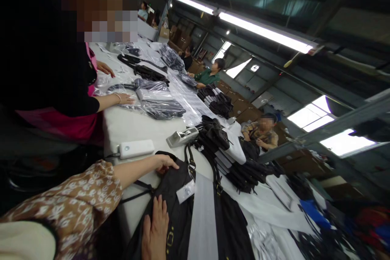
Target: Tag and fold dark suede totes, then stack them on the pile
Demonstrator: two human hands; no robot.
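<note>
A black bag [178, 195] with buckled straps lies across the near table, a pale strip [203, 219] running down its middle. A small white hang tag [185, 191] rests on it near a metal ring. My left hand [166, 163], below a brown floral sleeve, is closed over the bag's upper left edge, thumb on top; some fingertips are hidden. Lower down, my right hand [157, 227] lies flat on the bag's left side with fingers stretched out, beside a brass-coloured buckle [170, 239].
Beyond the bag are a tape dispenser [183, 137] and a white box-shaped device [136, 149]. Stacked black items [225, 158] stand to the right. Across the table's left, a co-worker's hand [124, 98] touches a plastic-wrapped item [158, 99]. Other people sit along the far side.
</note>
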